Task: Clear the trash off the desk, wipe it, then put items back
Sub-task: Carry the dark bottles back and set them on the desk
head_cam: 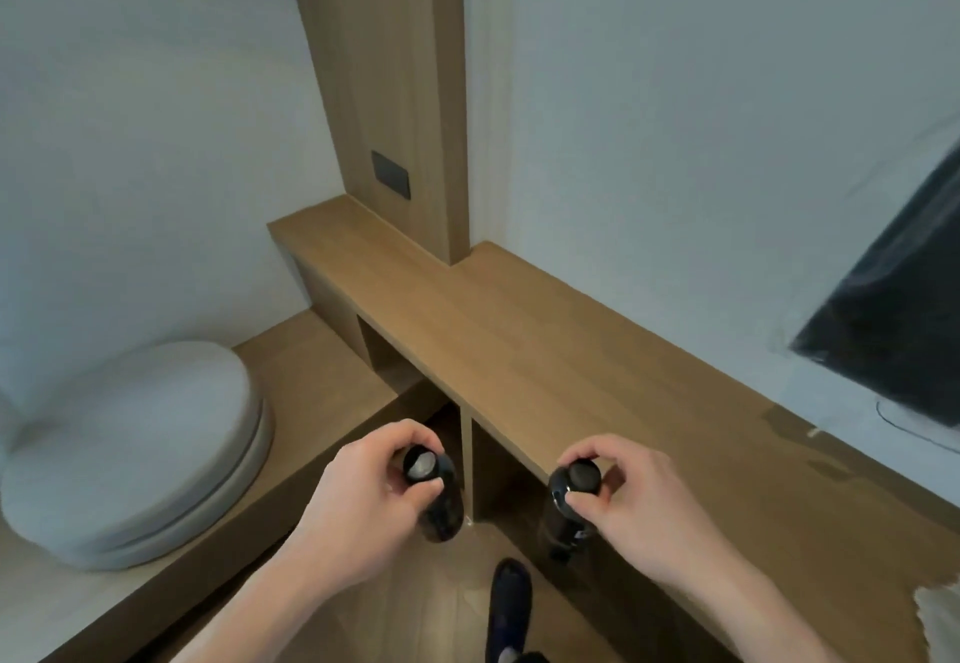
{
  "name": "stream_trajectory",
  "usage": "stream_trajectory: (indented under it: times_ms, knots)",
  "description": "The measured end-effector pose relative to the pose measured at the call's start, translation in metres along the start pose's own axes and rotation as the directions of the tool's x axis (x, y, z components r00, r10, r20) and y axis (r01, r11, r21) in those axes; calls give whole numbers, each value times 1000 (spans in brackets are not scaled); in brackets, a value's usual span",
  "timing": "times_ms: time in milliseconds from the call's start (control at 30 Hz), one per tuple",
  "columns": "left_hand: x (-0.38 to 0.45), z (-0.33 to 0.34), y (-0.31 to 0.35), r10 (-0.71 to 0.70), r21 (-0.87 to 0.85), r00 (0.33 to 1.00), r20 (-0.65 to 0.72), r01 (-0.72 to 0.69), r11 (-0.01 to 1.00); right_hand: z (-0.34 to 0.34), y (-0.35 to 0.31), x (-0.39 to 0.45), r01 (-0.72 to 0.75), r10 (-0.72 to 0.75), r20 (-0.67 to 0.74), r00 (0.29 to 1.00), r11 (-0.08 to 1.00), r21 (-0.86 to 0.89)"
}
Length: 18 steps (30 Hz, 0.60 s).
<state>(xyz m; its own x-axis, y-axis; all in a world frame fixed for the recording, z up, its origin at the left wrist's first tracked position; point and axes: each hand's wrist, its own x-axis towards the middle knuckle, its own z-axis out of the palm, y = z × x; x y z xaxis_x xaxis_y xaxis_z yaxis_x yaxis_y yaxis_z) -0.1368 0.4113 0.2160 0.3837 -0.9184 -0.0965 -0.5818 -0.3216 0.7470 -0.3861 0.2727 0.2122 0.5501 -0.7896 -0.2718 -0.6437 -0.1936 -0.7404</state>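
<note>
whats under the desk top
Open wooden cubbies under the desk top; those in view look empty. The left bottle and right bottle cover part, and interiors further right are hidden.

A long wooden surface [519, 345] runs bare along the white wall, open to reach from the front. A wooden pillar [395, 90] stands on its far end, and a dark screen [893, 319] overhangs its right part.

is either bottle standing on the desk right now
No, the left hand and right hand each grip a dark bottle by its cap, both held off the desk.
</note>
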Motion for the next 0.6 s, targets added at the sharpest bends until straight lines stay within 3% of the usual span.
stream_trajectory:
  times_ms: [233,367,600]
  knots:
    - [127,-3,-24,-98,-9,994,41,98,995,-4,-3,126,-32,32,6,999,999,22]
    - [185,-4,-29,-122,22,993,-3,122,992,-12,-4,195,-39,38,28,999,997,62]
    - [278,-14,-47,-186,69,982,46,182,981,-16,5,278,-64,65,16,998,998,-18]
